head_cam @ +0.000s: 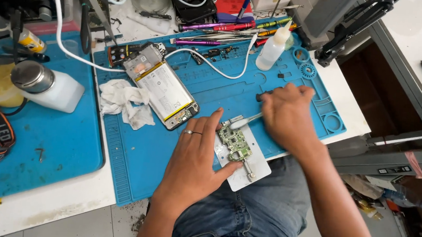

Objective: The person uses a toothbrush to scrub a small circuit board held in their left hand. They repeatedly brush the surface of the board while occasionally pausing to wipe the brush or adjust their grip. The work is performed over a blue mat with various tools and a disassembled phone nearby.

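A small green circuit board (pixel 235 143) sits clamped on a white holder plate (pixel 257 169) at the near edge of a blue work mat (pixel 222 87). My left hand (pixel 193 161) lies flat beside the board, a ring on one finger, thumb and forefinger bracing the plate. My right hand (pixel 287 116) grips a brush with a white head (pixel 242 121), its tip touching the board's top edge. An opened phone (pixel 166 91) with its battery showing lies on the mat to the left.
A crumpled white cloth (pixel 124 101) lies beside the phone. A squeeze bottle (pixel 274 46) and several screwdrivers (pixel 226 29) stand at the back of the mat. A white dispenser bottle (pixel 47 86) rests on a second blue mat (pixel 38 147) at left. A white cable (pixel 209 64) crosses the mat.
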